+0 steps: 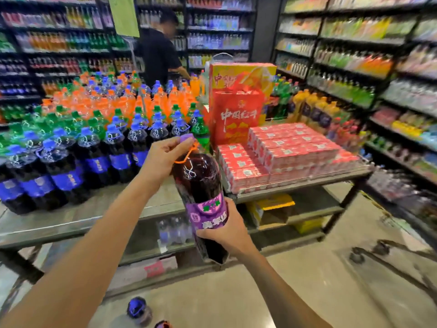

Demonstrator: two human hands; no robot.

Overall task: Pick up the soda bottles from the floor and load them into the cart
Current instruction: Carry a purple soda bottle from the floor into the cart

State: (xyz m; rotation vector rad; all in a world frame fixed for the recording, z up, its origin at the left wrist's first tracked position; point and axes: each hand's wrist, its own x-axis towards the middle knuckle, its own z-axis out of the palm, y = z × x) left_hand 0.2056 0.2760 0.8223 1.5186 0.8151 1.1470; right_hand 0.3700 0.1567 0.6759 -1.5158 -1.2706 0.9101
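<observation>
I hold a large purple grape soda bottle (201, 185) upright in the air with both hands, in front of the metal cart (71, 223). My left hand (165, 157) grips its neck just under the purple cap and orange carry ring. My right hand (227, 230) wraps its lower body below the purple label. The cart's top deck carries many blue-capped cola bottles (94, 157), with green and orange soda bottles behind them. Another blue-capped bottle (139, 310) stands on the floor near the bottom edge, with a further cap partly visible beside it.
Red shrink-wrapped packs (283, 155) and red gift boxes (236, 114) fill the cart's right side. A person in black (160, 55) stands beyond the cart. Drink shelves line the left, back and right. A low trolley frame (390, 256) sits on the floor at right.
</observation>
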